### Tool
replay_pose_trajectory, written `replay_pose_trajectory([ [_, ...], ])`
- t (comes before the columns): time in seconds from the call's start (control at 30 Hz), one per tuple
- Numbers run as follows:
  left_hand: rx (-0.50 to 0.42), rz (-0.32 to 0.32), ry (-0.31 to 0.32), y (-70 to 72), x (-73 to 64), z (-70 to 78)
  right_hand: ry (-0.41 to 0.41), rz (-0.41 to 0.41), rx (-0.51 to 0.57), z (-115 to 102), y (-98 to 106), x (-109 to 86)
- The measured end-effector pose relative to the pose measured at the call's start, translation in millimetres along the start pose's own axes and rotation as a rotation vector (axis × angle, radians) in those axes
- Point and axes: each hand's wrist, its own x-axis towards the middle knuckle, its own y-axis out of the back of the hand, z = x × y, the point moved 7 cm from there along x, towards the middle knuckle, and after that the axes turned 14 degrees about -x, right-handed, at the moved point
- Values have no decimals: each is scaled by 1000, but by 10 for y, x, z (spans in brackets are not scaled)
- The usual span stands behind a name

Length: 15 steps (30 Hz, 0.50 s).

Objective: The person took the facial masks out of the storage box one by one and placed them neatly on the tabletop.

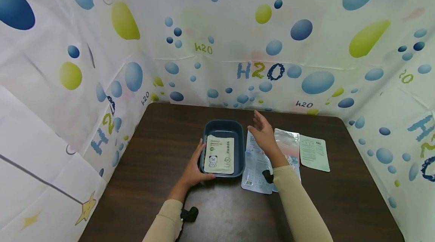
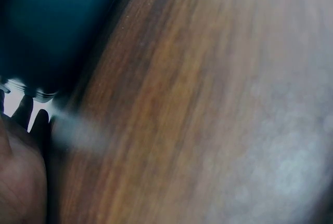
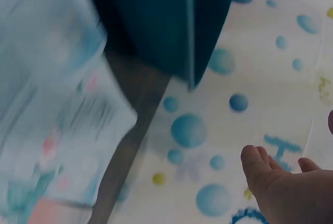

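My left hand grips a dark blue rectangular tray at its near left corner, thumb along the front side and fingers along the left wall. Inside the tray lies a flat cream packet printed with a cartoon bear and the words "essential oil". My right hand is raised off the table to the right of the tray, fingers extended and nothing in it. Below it a pale blue printed pouch and a silvery pouch lie side by side, partly hidden by the right forearm.
A pale green packet lies at the right end of the pouches. Everything rests on a dark wood table. A white curtain with blue and green spots hangs behind the table and along both sides.
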Motion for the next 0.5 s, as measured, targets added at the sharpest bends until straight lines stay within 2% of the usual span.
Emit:
replay_pose_trajectory([
  [0.23,-14,0,-6,-9,-1,15,-65,-13,71,-61,-399,25],
  [0.5,6,11,-2,-4,6,30,-189,-28,123,86,-910,-31],
])
